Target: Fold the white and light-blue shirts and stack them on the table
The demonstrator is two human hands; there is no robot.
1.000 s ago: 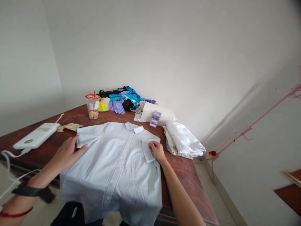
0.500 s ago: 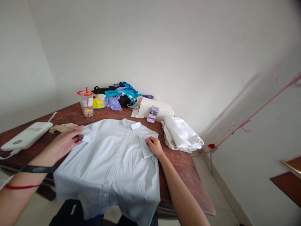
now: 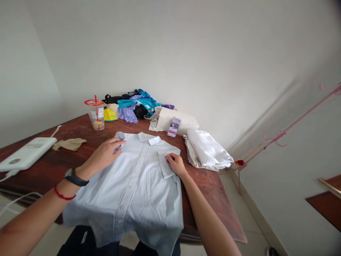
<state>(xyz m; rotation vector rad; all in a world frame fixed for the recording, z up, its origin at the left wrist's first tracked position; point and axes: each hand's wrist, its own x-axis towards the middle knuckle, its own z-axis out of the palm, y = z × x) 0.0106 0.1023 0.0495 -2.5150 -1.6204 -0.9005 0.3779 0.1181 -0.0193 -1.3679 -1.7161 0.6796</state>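
White rectangular power bank (image 3: 29,153), cut off at the left edge. Clear plastic cup (image 3: 93,116), red straw (image 3: 95,98), some liquid (image 3: 95,127) inside. Person's left hand (image 3: 108,153), gripping one sleeve (image 3: 120,135) of a pale-blue cloth shirt (image 3: 128,177) laid on the dark-brown wooden surface (image 3: 213,202), hem overhanging. Right hand (image 3: 176,164), fingers curled on the other folded sleeve (image 3: 163,168); grip cannot be told. White cardboard box (image 3: 186,121), contents hidden, front partly pixelated.

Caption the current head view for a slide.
Left hand and right hand at the sleeves of a pale shirt overhanging a wooden table.
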